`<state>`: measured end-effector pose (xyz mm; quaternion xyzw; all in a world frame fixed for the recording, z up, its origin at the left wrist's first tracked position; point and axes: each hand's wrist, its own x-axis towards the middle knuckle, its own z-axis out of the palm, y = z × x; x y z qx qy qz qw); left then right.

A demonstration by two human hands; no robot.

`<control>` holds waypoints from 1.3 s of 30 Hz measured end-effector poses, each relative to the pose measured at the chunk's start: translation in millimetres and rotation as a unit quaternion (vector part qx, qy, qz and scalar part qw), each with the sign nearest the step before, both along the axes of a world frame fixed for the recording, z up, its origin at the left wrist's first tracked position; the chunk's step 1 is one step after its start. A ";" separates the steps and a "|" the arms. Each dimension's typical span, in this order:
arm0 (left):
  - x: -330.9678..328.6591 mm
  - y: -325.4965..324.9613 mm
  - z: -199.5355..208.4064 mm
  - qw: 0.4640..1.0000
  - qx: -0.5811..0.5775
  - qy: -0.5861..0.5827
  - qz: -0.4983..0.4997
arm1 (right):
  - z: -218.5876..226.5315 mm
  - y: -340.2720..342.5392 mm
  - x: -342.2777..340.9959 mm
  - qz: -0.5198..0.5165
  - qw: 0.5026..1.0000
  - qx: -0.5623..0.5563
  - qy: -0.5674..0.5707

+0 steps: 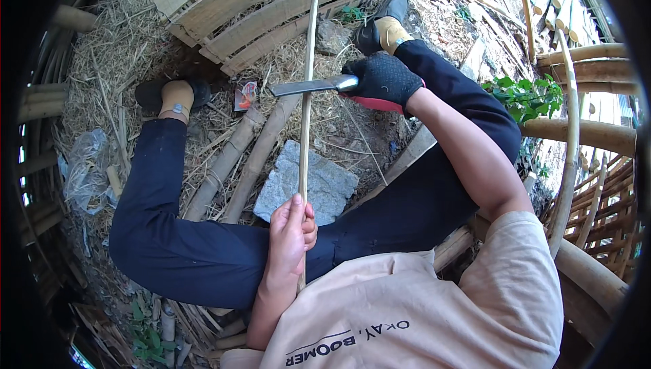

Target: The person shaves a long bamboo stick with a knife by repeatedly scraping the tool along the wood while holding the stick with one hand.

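Observation:
A long, thin bamboo strip (304, 152) runs from my waist up the middle of the view, past a wooden slat crate. My left hand (291, 237), bare, is closed round its near part with the thumb lying along it. My right hand (383, 79) wears a black glove with a red palm side and grips a knife (308, 88) by its handle, which the glove hides. The blade points left and crosses the strip at its middle. Whether its edge bites into the strip, I cannot tell.
Between my legs lie a grey stone block (308, 179) and bamboo poles (261, 152). The slat crate (271, 23) stands ahead. A clear plastic bag (88, 172) lies left, a leafy plant (525, 98) grows right, and bamboo railings (583, 135) edge the right side.

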<state>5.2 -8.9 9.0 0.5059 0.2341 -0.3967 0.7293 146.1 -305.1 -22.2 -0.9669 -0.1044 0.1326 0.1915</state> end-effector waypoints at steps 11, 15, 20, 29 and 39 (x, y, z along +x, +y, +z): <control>-3.2 -3.4 -5.1 1.000 0.018 -0.004 -0.008 | -3.8 22.2 -15.1 -0.022 0.999 -0.010 0.049; -4.6 -2.1 -2.7 1.000 0.022 -0.004 -0.010 | -19.9 -14.7 18.6 -0.159 0.987 -0.038 -0.002; -2.4 3.7 2.5 1.000 0.029 -0.007 0.002 | 15.8 -37.3 16.6 -0.251 0.968 0.006 0.000; 3.0 23.7 13.7 0.894 0.313 -0.314 -0.071 | 45.3 3.3 4.2 -0.159 0.985 0.064 -0.013; 176.2 111.9 86.1 0.939 -0.042 -0.073 -0.335 | 47.8 -4.8 -6.6 -0.195 0.975 0.100 -0.026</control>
